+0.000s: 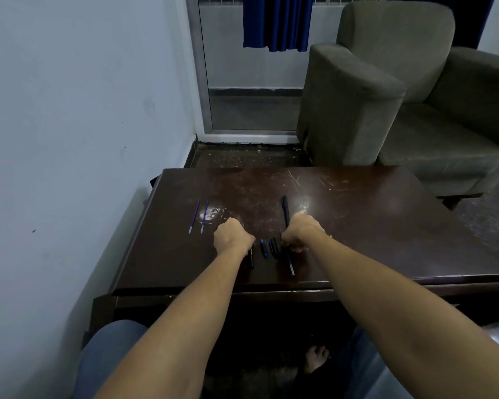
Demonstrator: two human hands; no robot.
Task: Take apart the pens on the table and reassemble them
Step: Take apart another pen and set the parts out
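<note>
The left hand (pixel 232 236) is closed on a black pen barrel (pixel 251 259), mostly hidden. The right hand (pixel 301 233) is closed on a thin refill (pixel 291 264); its fingers are not visible.
</note>
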